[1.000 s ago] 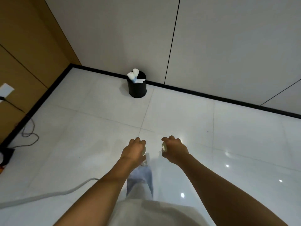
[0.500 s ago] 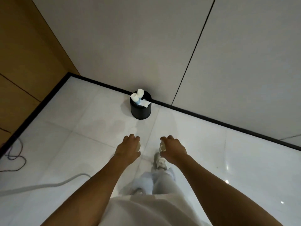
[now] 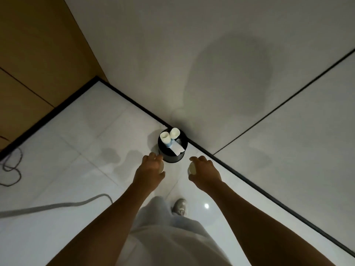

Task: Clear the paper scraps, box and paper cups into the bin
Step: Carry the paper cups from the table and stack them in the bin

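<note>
**Both hands carrying cups, just short of the bin**

I see my left hand (image 3: 150, 169) curled around a paper cup (image 3: 162, 167); only a pale sliver of it shows at the thumb side. My right hand (image 3: 205, 172) wraps a second paper cup (image 3: 192, 168), its round pale end facing inward. Both hands hang above the floor on the near side of the black bin (image 3: 172, 157), the left one overlapping the bin's near-left edge in view, the right one just off its near-right side.

The bin stands against the wall's dark skirting (image 3: 249, 185). Two white cups (image 3: 169, 136) poke up past its rim at the far side, with a white paper scrap (image 3: 177, 148) and something blue beside them, so the opening looks crowded.

Left of the bin the tiled floor (image 3: 76, 146) lies open as far as the wooden panel; a grey cable (image 3: 57, 205) and a dark cord (image 3: 11, 169) lie well off that way. I can read no writing anywhere.
</note>
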Demonstrator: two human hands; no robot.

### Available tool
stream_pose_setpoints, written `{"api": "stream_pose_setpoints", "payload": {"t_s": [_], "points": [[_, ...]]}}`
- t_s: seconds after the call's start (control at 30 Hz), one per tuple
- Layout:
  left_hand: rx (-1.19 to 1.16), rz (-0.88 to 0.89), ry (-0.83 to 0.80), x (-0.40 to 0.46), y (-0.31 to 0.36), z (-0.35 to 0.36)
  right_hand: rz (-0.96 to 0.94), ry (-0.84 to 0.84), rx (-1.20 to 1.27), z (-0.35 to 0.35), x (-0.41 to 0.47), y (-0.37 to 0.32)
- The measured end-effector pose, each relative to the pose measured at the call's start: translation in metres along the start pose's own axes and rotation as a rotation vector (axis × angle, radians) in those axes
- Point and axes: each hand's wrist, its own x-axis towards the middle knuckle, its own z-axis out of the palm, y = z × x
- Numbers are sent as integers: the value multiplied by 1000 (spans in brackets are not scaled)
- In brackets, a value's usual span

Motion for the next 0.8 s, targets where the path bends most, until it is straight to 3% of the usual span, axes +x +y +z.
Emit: {"api": "stream_pose_setpoints", "payload": {"t_s": [0.4,0.8], "points": [[-161,-191,50,173,-41,-23,-41,-4,45,-50,195,-19],[-366,-366,100,339,-83,96,-135,-21,14,49,372,25]]}}
